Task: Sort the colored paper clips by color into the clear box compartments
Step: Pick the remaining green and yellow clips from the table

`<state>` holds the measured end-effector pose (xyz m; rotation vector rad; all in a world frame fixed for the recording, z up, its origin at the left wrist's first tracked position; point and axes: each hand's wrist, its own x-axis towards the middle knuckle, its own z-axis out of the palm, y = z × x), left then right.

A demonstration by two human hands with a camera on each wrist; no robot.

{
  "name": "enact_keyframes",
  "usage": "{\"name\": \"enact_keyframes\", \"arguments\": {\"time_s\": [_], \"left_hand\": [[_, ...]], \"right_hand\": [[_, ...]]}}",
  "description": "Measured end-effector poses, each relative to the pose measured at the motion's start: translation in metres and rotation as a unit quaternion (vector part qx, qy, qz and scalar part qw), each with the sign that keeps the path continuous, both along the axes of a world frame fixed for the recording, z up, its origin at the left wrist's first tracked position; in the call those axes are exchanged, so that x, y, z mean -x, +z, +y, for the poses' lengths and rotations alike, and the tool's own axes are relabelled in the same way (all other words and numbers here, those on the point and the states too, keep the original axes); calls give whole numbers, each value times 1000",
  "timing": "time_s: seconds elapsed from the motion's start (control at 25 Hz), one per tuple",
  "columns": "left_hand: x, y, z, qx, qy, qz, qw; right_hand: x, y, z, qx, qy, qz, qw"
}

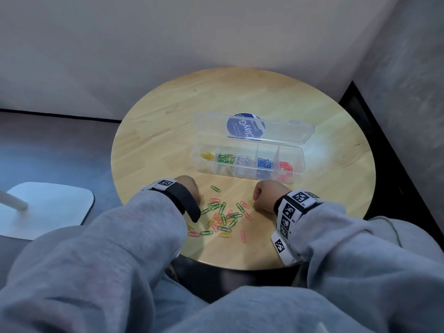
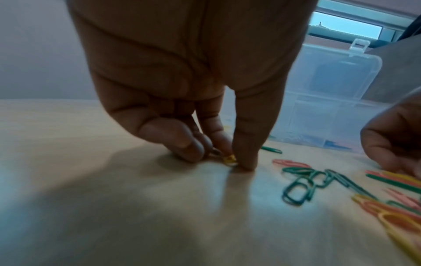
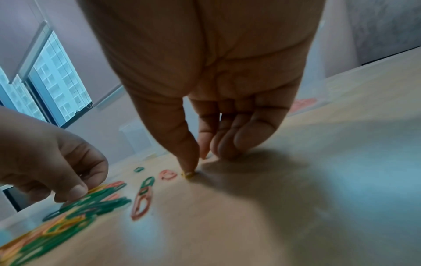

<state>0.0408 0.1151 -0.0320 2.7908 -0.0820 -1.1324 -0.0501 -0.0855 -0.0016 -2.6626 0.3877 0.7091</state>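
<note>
**Both hands picking yellow clips off the table**

I see the table point(image 1: 240, 97) first, then the box point(image 1: 247, 173), lid open, at its middle. Compartments left to right: yellow, green, white, blue, red, each partly filled. The loose pile point(image 1: 223, 217) of green, pink and yellow clips lies between my wrists, near the box but apart from it.

Left hand point(image 1: 188, 187) sits at the pile's left edge; fingertips point(image 2: 247, 162) pinch a yellow clip point(image 2: 230, 160) against the wood. Right hand point(image 1: 269, 193) sits at the right edge, thumb and forefinger closing on another yellow clip point(image 3: 188, 174); whether it's actually gripped, I can't tell.

Step, as I judge it: mid-pick, sorting about half done. Next: lift both clips clear, carry them to the far-left compartment, and release there without dragging neighbours along.
</note>
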Motion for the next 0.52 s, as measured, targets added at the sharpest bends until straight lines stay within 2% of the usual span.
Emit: {"name": "enact_keyframes", "arguments": {"time_s": [0.12, 0.24, 0.36, 0.52], "left_hand": [[-12, -21, -2, -11, 4, 23, 1000], [3, 7, -2, -18, -10, 7, 1000], [17, 30, -4, 70, 4, 4, 998], [17, 42, 0, 233, 114, 45, 965]], "right_hand": [[0, -6, 0, 8, 8, -2, 1000], [2, -9, -1, 6, 12, -6, 1000], [3, -9, -1, -3, 15, -19, 1000], [3, -8, -1, -14, 14, -24, 1000]]}}
